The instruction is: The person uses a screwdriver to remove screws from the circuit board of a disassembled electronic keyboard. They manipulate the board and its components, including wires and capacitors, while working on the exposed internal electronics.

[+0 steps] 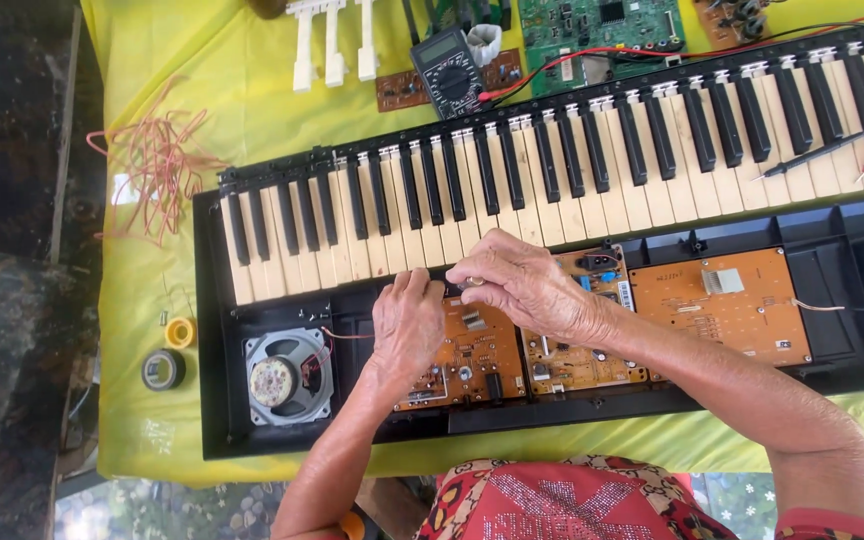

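Hands meet mid-frame over the open keyboard (214, 330): right hand (522, 285) pinches a small metal part (474, 282) touching left hand's (407, 325) closed fingertips, just above the orange board (472, 355), below the keys (592, 170).

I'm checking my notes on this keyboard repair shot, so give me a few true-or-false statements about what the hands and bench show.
1. The keyboard lies opened, with brown circuit boards exposed. True.
2. The left hand rests on the round speaker. False: it rests on a circuit board beside the speaker.
3. The right hand pinches a small part at its fingertips, near the left hand. True.
4. A multimeter lies beyond the keys. True.
5. The cloth under the keyboard is blue. False: it is yellow-green.
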